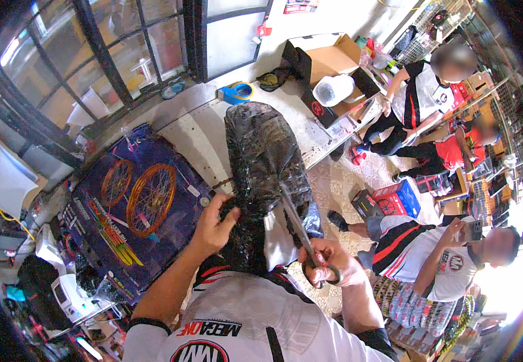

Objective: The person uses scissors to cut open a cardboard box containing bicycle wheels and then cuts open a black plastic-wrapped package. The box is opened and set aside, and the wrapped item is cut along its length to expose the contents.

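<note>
A long bundle wrapped in shiny black plastic [264, 154] lies on the white table in front of me and reaches back toward my body. My left hand [216, 226] is at its left side, thumb and fingers apart, with the fingertips against or very close to the plastic. In my right hand [331, 263] is a pair of scissors [296, 222], my fingers wrapped round the handles. The blades point away from me and to the left, and their tips meet the right part of the wrapping. Whether they cut into it I cannot tell.
A dark blue box picturing orange wheels [135, 211] lies left. Beyond the bundle are a blue tape dispenser [236, 92] and an open cardboard box [332, 57] near a clear plastic roll [334, 90]. Three people stand right, one holding a phone [471, 230]. Stacked tyres [421, 308] stand lower right.
</note>
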A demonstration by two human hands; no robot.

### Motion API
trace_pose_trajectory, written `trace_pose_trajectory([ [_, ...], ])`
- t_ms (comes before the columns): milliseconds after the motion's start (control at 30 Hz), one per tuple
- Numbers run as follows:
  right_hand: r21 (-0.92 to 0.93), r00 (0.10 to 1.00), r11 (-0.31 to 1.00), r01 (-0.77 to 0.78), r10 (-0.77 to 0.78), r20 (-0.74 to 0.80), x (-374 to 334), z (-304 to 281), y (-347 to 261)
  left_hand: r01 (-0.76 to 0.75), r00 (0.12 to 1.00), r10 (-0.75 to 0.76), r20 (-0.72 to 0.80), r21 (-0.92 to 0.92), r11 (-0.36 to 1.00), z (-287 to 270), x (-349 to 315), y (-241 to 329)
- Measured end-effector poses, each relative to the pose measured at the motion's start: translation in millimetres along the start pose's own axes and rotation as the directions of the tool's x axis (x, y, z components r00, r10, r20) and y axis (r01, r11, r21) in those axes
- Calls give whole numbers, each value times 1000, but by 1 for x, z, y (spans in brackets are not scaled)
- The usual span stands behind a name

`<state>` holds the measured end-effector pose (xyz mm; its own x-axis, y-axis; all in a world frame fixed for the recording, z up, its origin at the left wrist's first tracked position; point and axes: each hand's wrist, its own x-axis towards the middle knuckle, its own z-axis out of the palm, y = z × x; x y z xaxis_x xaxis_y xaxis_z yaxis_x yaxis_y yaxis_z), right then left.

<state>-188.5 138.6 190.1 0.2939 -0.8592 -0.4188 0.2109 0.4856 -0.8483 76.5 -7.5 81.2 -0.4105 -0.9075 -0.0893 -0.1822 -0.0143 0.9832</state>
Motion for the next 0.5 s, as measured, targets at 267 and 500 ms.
trace_pose_trajectory([
  [267,-191,993,981,-38,16,-116,1,7,-37,-402,853,521,-6,628,666,43,1,108],
  [500,-588,954,798,-132,-59,-294,21,15,1,-432,843,538,-20,570,699,34,36,104],
])
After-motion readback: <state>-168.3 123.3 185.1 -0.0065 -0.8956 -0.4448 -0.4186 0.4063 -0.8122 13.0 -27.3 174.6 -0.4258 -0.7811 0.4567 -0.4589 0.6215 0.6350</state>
